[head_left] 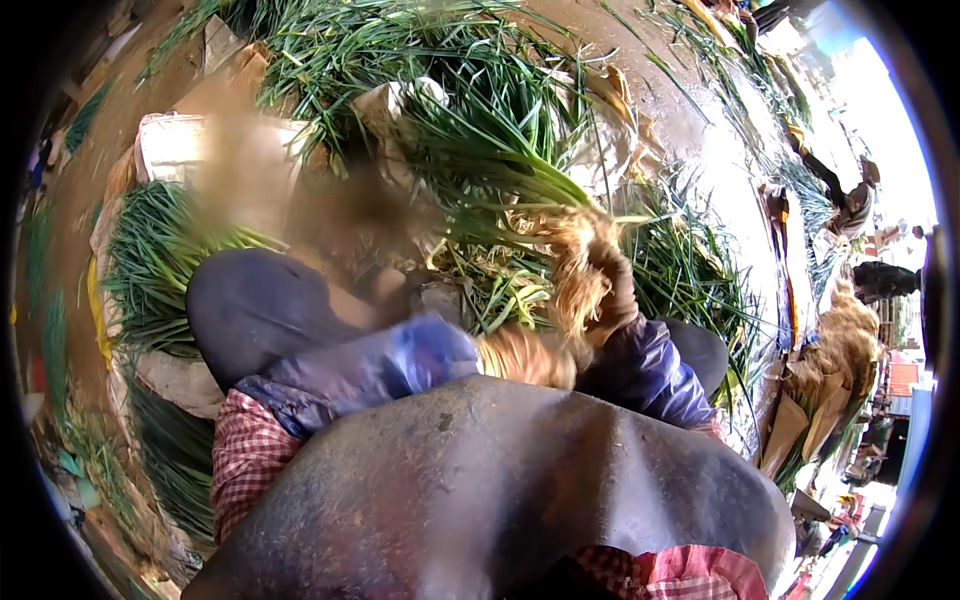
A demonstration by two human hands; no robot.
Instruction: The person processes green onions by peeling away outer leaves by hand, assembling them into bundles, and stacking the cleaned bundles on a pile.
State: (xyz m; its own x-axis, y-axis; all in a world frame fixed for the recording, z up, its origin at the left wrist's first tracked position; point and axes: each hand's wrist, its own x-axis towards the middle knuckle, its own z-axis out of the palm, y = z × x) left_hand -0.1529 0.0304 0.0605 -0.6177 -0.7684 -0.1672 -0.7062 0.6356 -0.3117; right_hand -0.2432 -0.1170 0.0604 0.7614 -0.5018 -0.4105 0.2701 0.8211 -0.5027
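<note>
In the head view, my right hand is wrapped round the root end of a bunch of green onions. Its pale stems and long green leaves reach up and to the left. Stringy tan roots hang down beside my fingers. Just below these roots is my left hand, in what looks like a yellowish glove. Motion smears its fingers, so their hold cannot be made out. A dark, worn apron covers my lap under both hands.
More green onions lie in a large heap ahead, a pile at left and another at right. Trimmed leaves litter the ground between my knees. A bundle with tan roots stands far right, near a person. Blur hides part of the middle left.
</note>
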